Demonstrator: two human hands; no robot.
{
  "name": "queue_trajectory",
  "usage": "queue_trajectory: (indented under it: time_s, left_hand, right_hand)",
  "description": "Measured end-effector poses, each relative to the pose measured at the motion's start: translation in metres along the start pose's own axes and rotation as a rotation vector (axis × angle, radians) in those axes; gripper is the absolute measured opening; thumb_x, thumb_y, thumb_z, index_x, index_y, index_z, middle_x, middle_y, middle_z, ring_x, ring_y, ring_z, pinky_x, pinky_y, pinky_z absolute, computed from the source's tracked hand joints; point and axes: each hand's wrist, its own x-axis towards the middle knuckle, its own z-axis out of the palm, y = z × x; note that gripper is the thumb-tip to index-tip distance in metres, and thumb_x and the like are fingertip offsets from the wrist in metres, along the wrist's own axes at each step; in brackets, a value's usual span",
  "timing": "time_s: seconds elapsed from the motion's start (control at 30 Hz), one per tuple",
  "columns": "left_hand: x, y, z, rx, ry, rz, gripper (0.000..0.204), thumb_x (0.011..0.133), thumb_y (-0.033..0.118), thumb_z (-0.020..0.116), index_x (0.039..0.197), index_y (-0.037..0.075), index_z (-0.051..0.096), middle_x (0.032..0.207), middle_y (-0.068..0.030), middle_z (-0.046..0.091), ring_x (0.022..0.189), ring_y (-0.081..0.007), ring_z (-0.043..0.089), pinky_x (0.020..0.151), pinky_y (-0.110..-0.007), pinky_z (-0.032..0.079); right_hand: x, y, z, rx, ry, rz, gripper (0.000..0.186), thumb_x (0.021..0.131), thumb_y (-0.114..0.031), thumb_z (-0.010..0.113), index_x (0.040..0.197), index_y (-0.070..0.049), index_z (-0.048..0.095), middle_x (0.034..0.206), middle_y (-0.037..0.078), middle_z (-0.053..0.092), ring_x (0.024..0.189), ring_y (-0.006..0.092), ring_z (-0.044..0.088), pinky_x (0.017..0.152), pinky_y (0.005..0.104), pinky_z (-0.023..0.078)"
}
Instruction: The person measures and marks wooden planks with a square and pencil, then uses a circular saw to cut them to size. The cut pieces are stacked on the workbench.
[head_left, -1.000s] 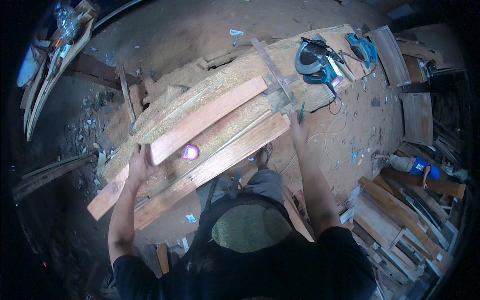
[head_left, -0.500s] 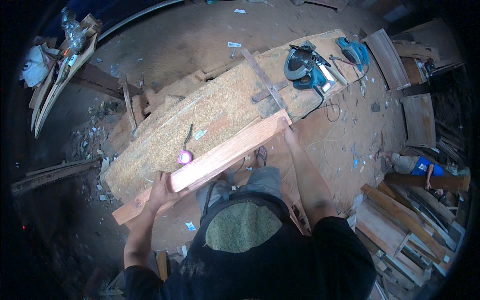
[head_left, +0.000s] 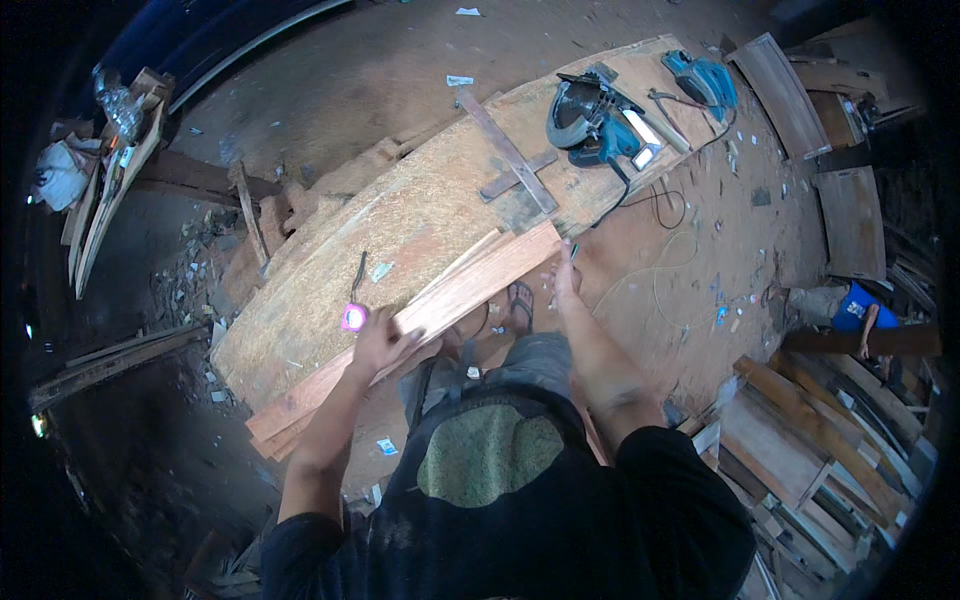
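The long, sawdust-strewn bench (head_left: 400, 215) runs from the lower left to the upper right of the frame. Along its near edge, mid-frame, lies a reddish plank (head_left: 485, 287), with a paler strip (head_left: 470, 258) of wood beside its far side. At the upper right sit a circular saw (head_left: 592, 130) and a second blue power tool (head_left: 705, 80), apparently parked there to keep them off the boards. Crossed dark strips (head_left: 505, 148) lie just above the plank's right end. The left hand (head_left: 383, 342) spreads across the plank left of centre, probably to steady it, though blur hides whether its fingers close on the wood. The right hand (head_left: 566, 277) meets the plank's right end, its fingers around a slim green stick (head_left: 574, 251); this wide spacing likely keeps the length level. A pink tape measure (head_left: 353, 317) rests near the left hand, within easy reach. The plank's near side overhangs toward the person's legs; beyond it, the sawdust stretch offers sliding room, limited by the tape at left and the crossed strips above.
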Motion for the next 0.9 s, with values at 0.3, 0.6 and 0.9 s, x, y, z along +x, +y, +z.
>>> queue_trajectory:
  time_s: [0.3,0.6,0.9]
  left_hand:
    - [0.179,0.131,0.05,-0.243,-0.348,-0.205,0.107,0.092,0.085,0.043,0.161,0.003,0.036,0.155,-0.0265,0.051,0.143,-0.0406,0.051,0.122,-0.045,0.038]
    - [0.185,0.14,0.041,-0.09,-0.46,-0.138,0.138,0.067,0.097,0.062,0.162,0.0,0.033,0.155,-0.03,0.049,0.14,-0.0421,0.054,0.117,-0.047,0.045]
    - [0.093,0.104,0.019,0.059,-0.06,-0.045,0.123,0.068,0.071,0.084,0.162,0.008,0.034,0.155,-0.0264,0.047,0.143,-0.0433,0.049,0.117,-0.05,0.043]
  right_hand:
    - [-0.038,0.004,0.037,0.232,-0.304,0.097,0.102,0.081,-0.1,0.037,0.13,-0.012,0.051,0.104,0.006,0.05,0.079,0.0147,0.048,0.049,0.0248,0.027]
    - [-0.056,-0.018,0.049,0.331,-0.391,0.088,0.085,0.092,-0.09,0.039,0.122,-0.014,0.059,0.09,-0.001,0.057,0.064,0.0078,0.045,0.049,0.0261,0.029]
    - [0.043,-0.013,-0.025,-0.012,-0.018,-0.271,0.043,0.106,-0.04,0.051,0.109,-0.001,0.07,0.096,0.013,0.076,0.065,0.0243,0.063,0.064,0.0384,0.051]
